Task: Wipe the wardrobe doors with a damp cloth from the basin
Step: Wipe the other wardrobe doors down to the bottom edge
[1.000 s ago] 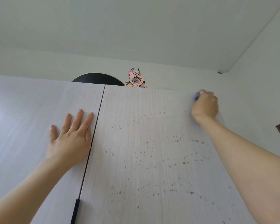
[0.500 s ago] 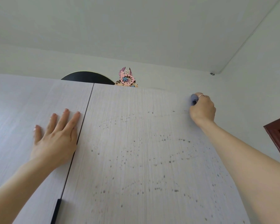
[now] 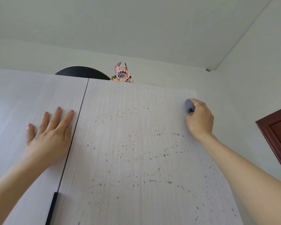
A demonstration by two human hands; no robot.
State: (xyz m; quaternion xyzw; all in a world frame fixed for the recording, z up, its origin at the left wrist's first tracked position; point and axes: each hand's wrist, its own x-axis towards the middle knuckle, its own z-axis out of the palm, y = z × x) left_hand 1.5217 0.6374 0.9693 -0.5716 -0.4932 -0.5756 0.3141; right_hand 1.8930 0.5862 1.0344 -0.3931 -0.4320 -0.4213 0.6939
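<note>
The head camera looks up at two pale wardrobe doors with a fine vertical wood grain. The right door [image 3: 136, 151] fills the middle of the view and carries many small dark specks, scattered from about the height of the hands down to the lower edge. The left door [image 3: 23, 98] meets it at a thin dark gap, and a black handle [image 3: 51, 208] runs beside this gap near the bottom. Above the doors are a white wall and a white ceiling. On top of the wardrobe a black rounded object [image 3: 82, 72] shows over the edge, and just beside it, to the right, stands a pink and blue ornament [image 3: 122, 74]. At the right edge of the view a dark red wooden door frame [image 3: 276, 137] is partly seen. The left hand [image 3: 50, 133] lies flat on the left door with straight, spread fingers, close to the gap and holding nothing. The right hand [image 3: 199, 117] is curled around a small blue-grey cloth [image 3: 189, 106] and holds it against the right door near the upper right corner. Only a part of the cloth shows, at the upper left side of the hand, above most of the specks. A thin ring is on one finger of this hand.
</note>
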